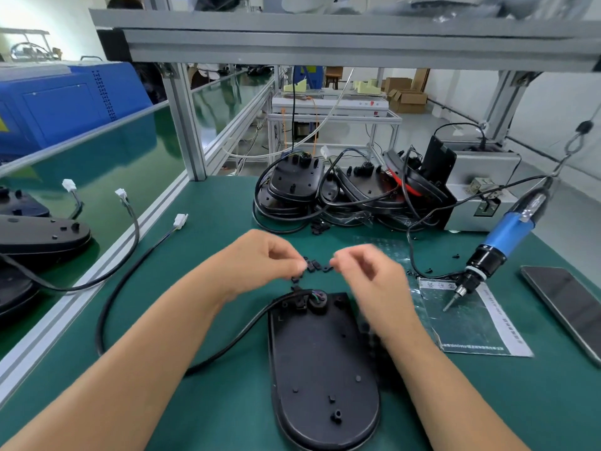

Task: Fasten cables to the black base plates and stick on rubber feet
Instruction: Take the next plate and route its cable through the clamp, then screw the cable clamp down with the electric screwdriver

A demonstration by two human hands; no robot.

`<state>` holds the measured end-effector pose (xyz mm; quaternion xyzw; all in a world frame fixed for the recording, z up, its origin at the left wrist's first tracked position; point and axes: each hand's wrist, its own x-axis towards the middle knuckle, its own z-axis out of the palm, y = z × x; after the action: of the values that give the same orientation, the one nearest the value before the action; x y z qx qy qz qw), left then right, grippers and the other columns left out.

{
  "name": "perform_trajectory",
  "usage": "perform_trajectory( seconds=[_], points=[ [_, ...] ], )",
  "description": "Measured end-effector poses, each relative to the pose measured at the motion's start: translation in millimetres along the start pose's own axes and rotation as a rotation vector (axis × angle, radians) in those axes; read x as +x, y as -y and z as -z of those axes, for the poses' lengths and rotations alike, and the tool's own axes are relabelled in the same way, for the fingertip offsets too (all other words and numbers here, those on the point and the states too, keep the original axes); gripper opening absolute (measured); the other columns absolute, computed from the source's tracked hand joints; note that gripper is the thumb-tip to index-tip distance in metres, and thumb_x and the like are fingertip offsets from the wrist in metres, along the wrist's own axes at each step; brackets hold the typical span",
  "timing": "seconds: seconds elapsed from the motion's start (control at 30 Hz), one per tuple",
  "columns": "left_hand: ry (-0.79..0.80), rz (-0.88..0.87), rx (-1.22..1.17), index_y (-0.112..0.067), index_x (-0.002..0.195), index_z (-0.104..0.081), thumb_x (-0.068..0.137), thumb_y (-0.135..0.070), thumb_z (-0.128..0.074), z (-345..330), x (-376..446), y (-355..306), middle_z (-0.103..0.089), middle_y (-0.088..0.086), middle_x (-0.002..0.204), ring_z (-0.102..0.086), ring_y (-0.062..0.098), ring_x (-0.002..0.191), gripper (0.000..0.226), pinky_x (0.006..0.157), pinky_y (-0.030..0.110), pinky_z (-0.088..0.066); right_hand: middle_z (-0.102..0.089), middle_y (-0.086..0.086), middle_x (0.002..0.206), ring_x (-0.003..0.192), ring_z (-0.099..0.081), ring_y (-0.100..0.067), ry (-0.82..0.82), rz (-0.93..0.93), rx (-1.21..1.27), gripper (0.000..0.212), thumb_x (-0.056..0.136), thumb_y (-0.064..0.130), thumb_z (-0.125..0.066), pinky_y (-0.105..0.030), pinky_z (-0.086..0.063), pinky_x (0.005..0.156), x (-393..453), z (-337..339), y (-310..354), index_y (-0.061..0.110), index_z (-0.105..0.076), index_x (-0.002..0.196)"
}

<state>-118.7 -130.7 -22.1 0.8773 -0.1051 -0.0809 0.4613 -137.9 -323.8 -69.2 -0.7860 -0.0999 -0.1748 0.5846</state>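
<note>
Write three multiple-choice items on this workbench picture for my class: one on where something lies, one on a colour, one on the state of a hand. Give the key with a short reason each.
1. Where is the electric screwdriver?
A. To the right of the base plate, tip on a printed bag
B. On the overhead shelf
C. In the left hand

2. What colour is the screwdriver's body?
A. Red
B. Blue
C. Yellow

3. What is the left hand doing?
A. Lying flat on the mat
B. Gripping the cable
C. Pinching at the small black clips beyond the plate

Key: 1 A, its tip rests on the printed bag at the right. 2 B, the barrel is blue above a black nose. 3 C, its fingers meet at the clips, opposite the right hand.
</note>
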Motion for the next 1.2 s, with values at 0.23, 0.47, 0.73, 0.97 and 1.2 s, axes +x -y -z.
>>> perform_trajectory(
  seconds=[0.23,0.47,0.73,0.97,1.2],
  points=[
    [-0.010,-0.222,0.118,-0.009,0.084,-0.076,0.086,-0.017,-0.068,-75.9,58.1,-63.7,-0.061,-0.014,0.053,-0.049,-0.004,0.043,0.011,0.047,0.011,-0.039,-0.059,0.011,0.072,0.058,-0.048,0.001,-0.973,-0.137,0.222,0.015,0.090,0.026,-0.054,-0.012,-0.039,0.056,29.9,81.5,-18.0,0.027,-0.056,0.076],
    [0.114,-0.266,0.529,-0.009,0.091,-0.070,0.090,-0.005,-0.057,-161.6,115.4,-94.0,-0.065,0.010,0.088,-0.058,0.026,0.074,0.014,0.083,0.031,-0.052,-0.055,0.009,0.079,0.079,-0.054,-0.015,-1.136,-0.355,0.265,0.008,0.093,0.021,-0.052,-0.028,-0.045,0.072,45.4,114.7,-50.9,0.016,-0.055,0.088],
    [0.077,-0.158,0.666,-0.010,0.070,-0.056,0.085,-0.002,-0.065,-188.8,139.1,-92.1,-0.053,0.004,0.067,-0.053,0.023,0.065,0.019,0.063,0.031,-0.050,-0.063,0.003,0.100,0.096,-0.066,-0.020,-1.030,-0.487,0.351,0.041,0.089,0.043,-0.058,-0.040,-0.056,0.085,49.7,118.2,-65.4,0.013,-0.056,0.117],
    [0.075,-0.208,0.390,0.000,0.090,-0.072,0.090,-0.008,-0.061,-161.9,112.2,-100.3,-0.073,0.008,0.083,-0.071,0.023,0.078,0.014,0.071,0.021,-0.055,-0.060,-0.007,0.077,0.053,-0.055,-0.012,-0.766,-0.492,0.692,0.030,0.095,0.041,-0.059,-0.022,-0.046,0.046,61.0,119.9,-59.2,0.013,-0.052,0.087],
    [0.101,-0.164,0.068,-0.022,0.079,-0.069,0.084,-0.009,-0.069,-99.2,56.0,-65.0,-0.072,0.003,0.067,-0.066,0.007,0.053,0.014,0.059,0.020,-0.051,-0.057,-0.003,0.072,0.053,-0.051,-0.012,-0.667,-0.268,1.173,0.036,0.096,0.042,-0.056,-0.022,-0.042,0.047,55.7,94.1,-0.3,0.008,-0.049,0.104]
  ],
)
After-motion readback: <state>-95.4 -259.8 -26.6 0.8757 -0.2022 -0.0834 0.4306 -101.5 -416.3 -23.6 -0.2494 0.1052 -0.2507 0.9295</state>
